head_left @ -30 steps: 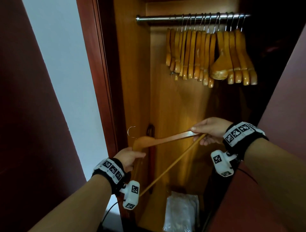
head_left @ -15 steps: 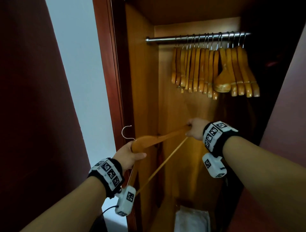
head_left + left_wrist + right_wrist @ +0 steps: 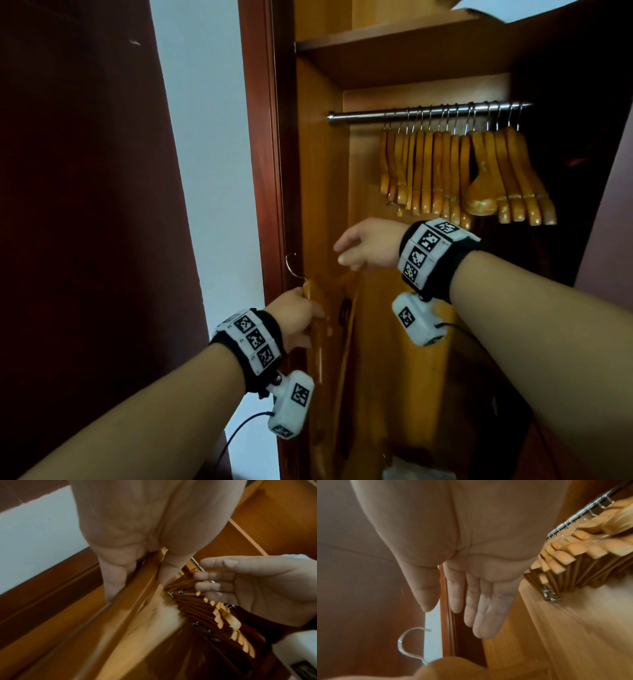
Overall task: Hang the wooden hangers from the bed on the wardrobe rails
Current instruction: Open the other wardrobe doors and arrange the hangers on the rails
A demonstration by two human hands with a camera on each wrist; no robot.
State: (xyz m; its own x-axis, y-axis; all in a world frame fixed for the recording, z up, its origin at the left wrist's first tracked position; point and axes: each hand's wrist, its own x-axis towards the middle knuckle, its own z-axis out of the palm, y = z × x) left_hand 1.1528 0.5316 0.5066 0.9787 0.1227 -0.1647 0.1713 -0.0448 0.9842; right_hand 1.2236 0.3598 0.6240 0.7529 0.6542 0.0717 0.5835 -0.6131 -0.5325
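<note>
Right hand (image 3: 368, 244) has let go, fingers loose; left hand (image 3: 297, 317) alone grips the hanger (image 3: 317, 329), lower centre, below the rail (image 3: 359, 114).

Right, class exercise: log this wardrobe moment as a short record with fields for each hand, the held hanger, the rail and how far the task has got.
left hand: grips a wooden hanger near its neck
right hand: fingers straight, holding nothing, above the hanger's arm
held hanger: low at the wardrobe's left wall, metal hook pointing up, not on the rail
rail: bare at its left end
hung hangers: a packed row filling the rail's middle and right
task stage: this hanger not yet hung
</note>
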